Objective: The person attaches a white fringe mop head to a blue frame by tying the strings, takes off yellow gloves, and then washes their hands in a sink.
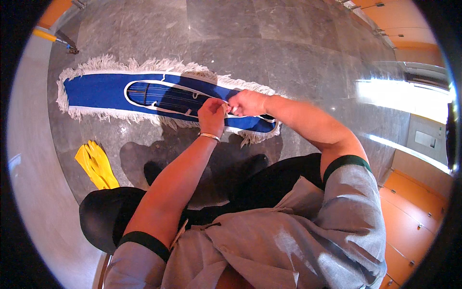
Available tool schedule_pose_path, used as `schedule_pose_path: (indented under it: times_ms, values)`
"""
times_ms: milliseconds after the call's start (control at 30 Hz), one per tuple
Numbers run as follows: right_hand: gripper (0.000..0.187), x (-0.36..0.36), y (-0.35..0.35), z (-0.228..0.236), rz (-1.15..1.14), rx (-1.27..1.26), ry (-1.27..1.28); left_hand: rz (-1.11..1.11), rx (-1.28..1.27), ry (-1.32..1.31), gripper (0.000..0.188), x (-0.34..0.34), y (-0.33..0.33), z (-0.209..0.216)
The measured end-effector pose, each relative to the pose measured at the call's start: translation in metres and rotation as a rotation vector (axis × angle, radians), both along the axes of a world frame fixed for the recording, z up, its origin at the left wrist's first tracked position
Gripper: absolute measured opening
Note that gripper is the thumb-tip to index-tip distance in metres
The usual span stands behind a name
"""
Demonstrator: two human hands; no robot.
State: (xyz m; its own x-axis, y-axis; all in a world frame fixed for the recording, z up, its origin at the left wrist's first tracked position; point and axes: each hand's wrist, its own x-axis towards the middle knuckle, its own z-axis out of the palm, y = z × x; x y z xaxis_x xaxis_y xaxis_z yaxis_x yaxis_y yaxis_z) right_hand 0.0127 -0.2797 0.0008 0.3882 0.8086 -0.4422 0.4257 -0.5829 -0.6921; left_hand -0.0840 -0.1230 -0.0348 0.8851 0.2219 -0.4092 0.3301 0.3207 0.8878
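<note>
A long blue dust mop head [96, 90] with a shaggy white fringe lies flat on the floor in front of me. White trim edges its oval opening, where dark wire frame rods [166, 96] show. Short white ties [164, 76] hang loose along that opening. Both my hands work close together near its right end. My left hand [211, 117] pinches a white tie, with the fingers bent. Right beside it, my right hand [247, 103] is closed on the same small white tie area. The fingers partly hide the tie, so whether it is knotted cannot be seen.
A pair of yellow rubber gloves [96, 164] lies on the grey tiled floor [226, 48] to my left. A yellow pole [45, 35] stands at the far left by the pale wall. Orange cabinets [409, 216] line the right side.
</note>
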Motion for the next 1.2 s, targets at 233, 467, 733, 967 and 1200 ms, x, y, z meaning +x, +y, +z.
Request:
schedule_pose_path:
  times_ms: [233,467,733,967,1200]
  values:
    - [0.017,0.001,0.013,0.018,0.223,0.040,-0.137,-0.175,0.361,0.040,0.018,0.025,0.007,-0.016]
    - [0.018,0.016,0.004,0.028,-0.383,0.142,0.172,-0.590,0.254,-0.154,0.018,0.042,0.013,-0.030]
    - [0.025,0.030,0.009,0.040,-0.397,0.105,0.214,-0.543,0.420,0.102,0.033,0.041,0.009,-0.018]
    - [0.033,0.033,0.004,-0.007,-0.173,0.013,0.033,-0.426,-0.038,0.242,0.027,0.035,0.014,-0.026]
    - [0.024,0.026,0.010,-0.008,-0.101,-0.142,-0.012,-0.445,0.490,-0.030,0.018,0.027,0.012,-0.032]
